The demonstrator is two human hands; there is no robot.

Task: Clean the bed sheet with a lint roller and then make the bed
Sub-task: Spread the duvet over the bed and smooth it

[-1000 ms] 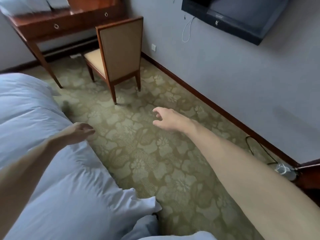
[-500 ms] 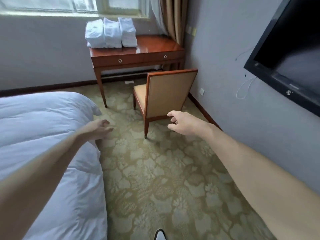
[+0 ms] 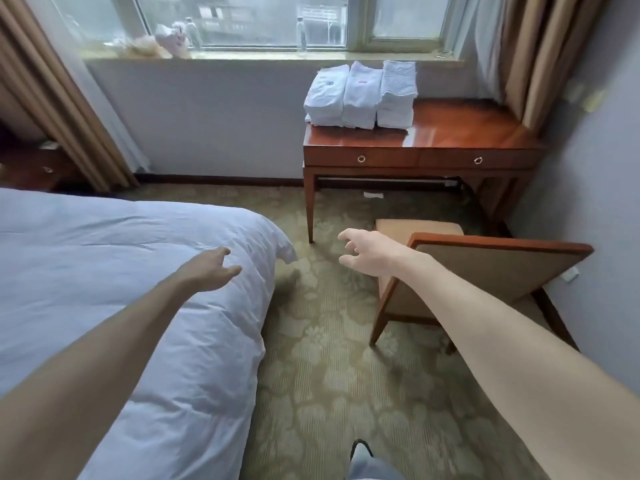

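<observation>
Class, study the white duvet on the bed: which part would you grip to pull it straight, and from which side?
Probably the drooping corner of the duvet, nearest the desk, approached from the carpet side: it hangs free over the edge, giving a point to pinch, while the rest lies flat.

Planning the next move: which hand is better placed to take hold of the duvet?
Left, likely. The left hand is open right over the duvet near its edge; the right hand, also empty, is out over the carpet by the chair.
</observation>
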